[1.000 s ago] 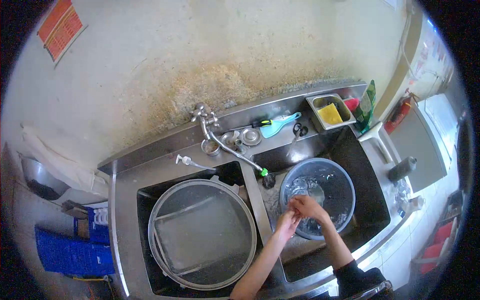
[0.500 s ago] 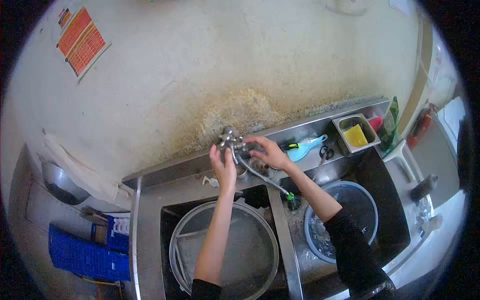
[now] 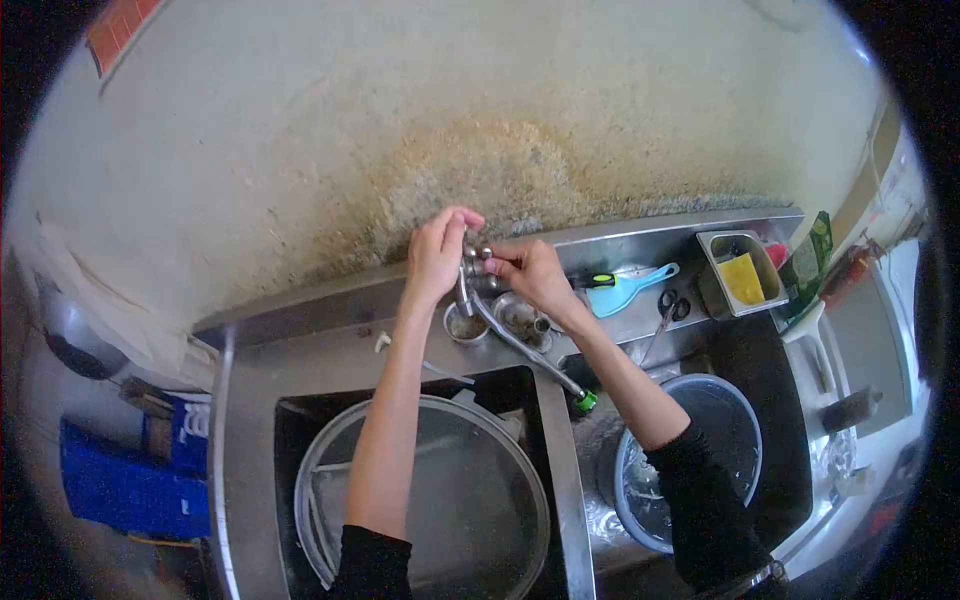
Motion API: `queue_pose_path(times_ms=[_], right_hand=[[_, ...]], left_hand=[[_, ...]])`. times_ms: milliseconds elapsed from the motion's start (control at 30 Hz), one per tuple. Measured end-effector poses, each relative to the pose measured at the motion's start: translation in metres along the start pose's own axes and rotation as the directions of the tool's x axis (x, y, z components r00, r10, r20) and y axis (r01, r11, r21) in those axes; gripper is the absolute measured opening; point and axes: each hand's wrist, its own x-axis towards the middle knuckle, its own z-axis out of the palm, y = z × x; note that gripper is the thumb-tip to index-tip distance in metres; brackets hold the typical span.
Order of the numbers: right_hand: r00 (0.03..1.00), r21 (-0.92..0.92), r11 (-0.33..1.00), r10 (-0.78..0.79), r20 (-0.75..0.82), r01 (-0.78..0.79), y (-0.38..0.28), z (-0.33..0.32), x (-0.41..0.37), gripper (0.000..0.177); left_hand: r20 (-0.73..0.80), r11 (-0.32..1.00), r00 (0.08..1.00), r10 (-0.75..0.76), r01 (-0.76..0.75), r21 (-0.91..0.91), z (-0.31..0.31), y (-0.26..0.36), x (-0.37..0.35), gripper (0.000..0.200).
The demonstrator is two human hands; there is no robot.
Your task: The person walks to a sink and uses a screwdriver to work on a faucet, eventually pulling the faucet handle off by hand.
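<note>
Both my hands are up at the metal tap point(image 3: 520, 345) on the back ledge of a steel double sink point(image 3: 250, 400). My left hand point(image 3: 437, 252) wraps over the top of the tap body. My right hand point(image 3: 525, 272) grips the tap handle on the right side. The spout runs down to the right and ends in a green nozzle point(image 3: 586, 402) over the divider between the basins. A big round basin point(image 3: 320, 480) fills the left sink. A grey round bowl point(image 3: 745, 410) holding water sits in the right sink.
On the ledge stand small metal cups point(image 3: 462, 326), a teal brush point(image 3: 630, 285), scissors point(image 3: 668, 305) and a steel tub with a yellow sponge point(image 3: 743, 278). A green bottle point(image 3: 810, 262) stands at the right. Blue crates point(image 3: 130, 480) lie left of the sink.
A second ago both hands were together in the water of the grey bowl. They rose to the tap, and now my left hand covers its top while my right grips the handle.
</note>
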Motion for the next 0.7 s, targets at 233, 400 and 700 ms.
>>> queue_pose_path(times_ms=[233, 400, 700], right_hand=[[0.951, -0.007, 0.995, -0.096, -0.296, 0.098, -0.012, 0.017, -0.011, 0.026], [0.897, 0.036, 0.967, -0.220, -0.383, 0.252, -0.005, 0.029, -0.015, 0.030], [0.841, 0.021, 0.931, -0.319, -0.438, 0.364, 0.001, 0.034, -0.017, 0.031]], left_hand=[[0.026, 0.999, 0.999, 0.027, -0.027, 0.024, 0.000, 0.000, 0.000, 0.032], [-0.033, 0.995, 0.997, 0.072, -0.070, 0.076, 0.002, 0.006, -0.001, 0.030], [-0.039, 0.996, 0.997, 0.065, -0.062, 0.065, 0.004, 0.001, 0.000, 0.030]])
